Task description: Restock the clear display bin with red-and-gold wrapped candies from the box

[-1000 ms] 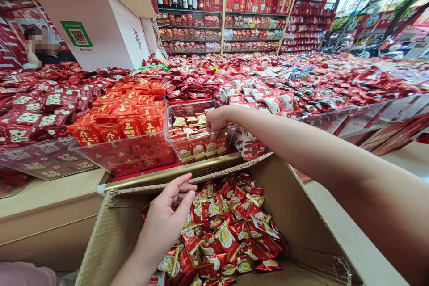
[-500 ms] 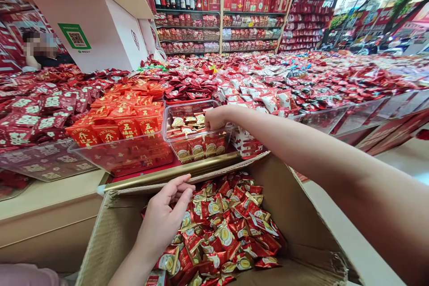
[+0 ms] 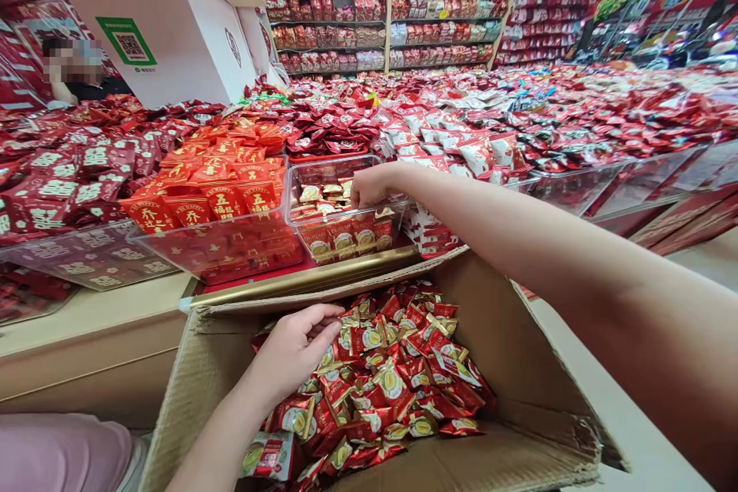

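My right hand (image 3: pixel 373 186) reaches into a clear plastic bin (image 3: pixel 300 223) lined with neat rows of durian candies (image 3: pixel 341 237) in gold and red wrappers. Its fingers are curled downward and closed; whatever they grip is hidden. Below the bin, a cardboard box (image 3: pixel 542 430) holds a loose heap of red-and-gold wrapped durian candies (image 3: pixel 392 384). Over the left part of that heap is my left hand (image 3: pixel 300 342), with its thumb and fingers loosely bent and apart, fingertips close to the wrappers. Nothing shows in its grasp.
Left of the bin stands a container of orange-red packets (image 3: pixel 222 188), then dark red packets (image 3: pixel 78 181). White-and-red packets (image 3: pixel 478 154) lie to the right. A gold rail (image 3: pixel 311 277) edges the counter. Behind are stocked shelves (image 3: pixel 328 34), a white box (image 3: pixel 150 23) and a person (image 3: pixel 86 81).
My left hand has shifted right over the heaped candies, its fingertips now nearer the wrappers. My right hand stays in the clear bin. The view has tilted slightly downward.
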Tool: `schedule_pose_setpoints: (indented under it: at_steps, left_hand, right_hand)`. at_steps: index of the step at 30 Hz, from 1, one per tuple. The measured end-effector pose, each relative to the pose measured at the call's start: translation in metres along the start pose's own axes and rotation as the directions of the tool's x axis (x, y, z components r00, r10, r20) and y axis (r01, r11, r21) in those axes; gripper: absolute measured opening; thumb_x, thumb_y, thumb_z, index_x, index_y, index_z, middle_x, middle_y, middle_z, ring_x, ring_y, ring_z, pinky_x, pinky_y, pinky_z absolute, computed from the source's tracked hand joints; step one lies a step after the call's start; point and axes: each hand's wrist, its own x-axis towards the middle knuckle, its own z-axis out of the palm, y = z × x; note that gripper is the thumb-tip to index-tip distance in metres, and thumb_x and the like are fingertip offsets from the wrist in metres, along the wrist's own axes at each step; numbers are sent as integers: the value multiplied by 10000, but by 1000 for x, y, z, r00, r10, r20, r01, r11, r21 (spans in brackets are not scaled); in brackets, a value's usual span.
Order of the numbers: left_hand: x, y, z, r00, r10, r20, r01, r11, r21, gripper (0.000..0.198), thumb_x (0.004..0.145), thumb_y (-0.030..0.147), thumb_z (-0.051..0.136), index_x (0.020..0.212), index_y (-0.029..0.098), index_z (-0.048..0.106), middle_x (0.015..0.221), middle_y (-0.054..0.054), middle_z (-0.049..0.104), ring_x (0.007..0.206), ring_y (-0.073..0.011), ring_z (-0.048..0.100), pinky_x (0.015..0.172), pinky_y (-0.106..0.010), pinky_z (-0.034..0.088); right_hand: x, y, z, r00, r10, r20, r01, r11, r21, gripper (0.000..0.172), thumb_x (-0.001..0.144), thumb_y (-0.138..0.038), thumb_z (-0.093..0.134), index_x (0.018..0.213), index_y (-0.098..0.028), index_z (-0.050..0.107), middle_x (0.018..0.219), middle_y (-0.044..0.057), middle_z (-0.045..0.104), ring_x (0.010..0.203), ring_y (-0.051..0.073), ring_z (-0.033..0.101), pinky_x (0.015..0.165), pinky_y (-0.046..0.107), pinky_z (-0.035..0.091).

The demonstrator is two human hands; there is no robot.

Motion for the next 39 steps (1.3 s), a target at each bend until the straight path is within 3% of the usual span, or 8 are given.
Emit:
schedule_pose_setpoints:
  at_steps: [13, 18, 20, 24, 27, 32, 36, 39]
  left_hand:
    - [1, -2, 5, 996, -45, 72, 37, 993, 112, 267, 798, 275, 414, 996, 173, 562, 922, -30, 660, 815, -146, 594, 735, -222, 446]
    - [2, -11, 0, 981, -123, 149, 84, 966, 246, 274, 791, 289, 412, 989, 189, 574, 948, -32, 662, 841, -157, 599, 742, -231, 441]
    - [1, -22, -1, 965, -201, 171, 135, 932, 336, 261, 756, 271, 468, 974, 196, 592, 953, -52, 664, 859, -194, 600, 746, -274, 439]
    - [-2, -49, 6, 920, -358, 159, 240, 835, 495, 282, 697, 230, 578, 968, 153, 591, 1001, -120, 625, 940, -262, 557, 791, -385, 410]
    - [-3, -63, 17, 888, -429, 167, 282, 794, 539, 289, 746, 282, 566, 1005, 154, 546, 1059, -81, 572, 947, -221, 537, 802, -420, 409]
    - [0, -65, 32, 858, -490, 153, 349, 776, 526, 205, 787, 304, 522, 919, 154, 566, 963, -41, 593, 867, -181, 560, 759, -392, 436]
    - [6, -61, 43, 864, -504, 23, 436, 768, 469, 249, 796, 360, 489, 913, 152, 560, 926, -43, 597, 837, -181, 566, 742, -392, 434]
    - [12, -55, 49, 890, -455, -23, 431, 824, 368, 248, 788, 359, 497, 899, 145, 553, 887, -39, 601, 801, -173, 571, 721, -377, 434]
  right_hand:
    - [-3, -3, 0, 1000, -23, -11, 22, 999, -31, 440, 551, -315, 689, 941, -121, 633, 777, 45, 614, 613, 120, 534, 560, 239, 410]
    - [-12, -6, -7, 994, -34, -104, 27, 997, -72, 306, 609, -231, 644, 892, -117, 644, 763, 44, 615, 656, 122, 535, 619, 244, 407]
    - [-22, -10, -11, 957, -75, -279, 55, 995, -80, 233, 658, -187, 587, 864, -93, 644, 751, 53, 604, 682, 121, 523, 654, 248, 395]
    - [-57, -30, -6, 798, -222, -560, 244, 969, -37, 236, 733, -181, 491, 895, -59, 611, 793, 45, 563, 766, 128, 488, 703, 261, 362]
    - [-88, -47, 20, 801, -292, -523, 378, 924, 63, 242, 768, -200, 439, 893, -72, 602, 798, 26, 549, 783, 124, 488, 699, 257, 356]
    - [-111, -50, 97, 780, -542, -312, 584, 810, 52, 170, 761, -170, 455, 809, -154, 617, 765, 18, 602, 695, 104, 525, 672, 227, 378]
    - [-94, -35, 149, 837, -526, -150, 530, 848, -14, 177, 763, -173, 436, 766, -148, 611, 696, 45, 615, 622, 121, 529, 597, 230, 375]
    - [-79, -26, 167, 896, -430, -114, 431, 902, -20, 167, 745, -199, 457, 718, -142, 611, 679, 60, 618, 595, 130, 524, 568, 235, 362]
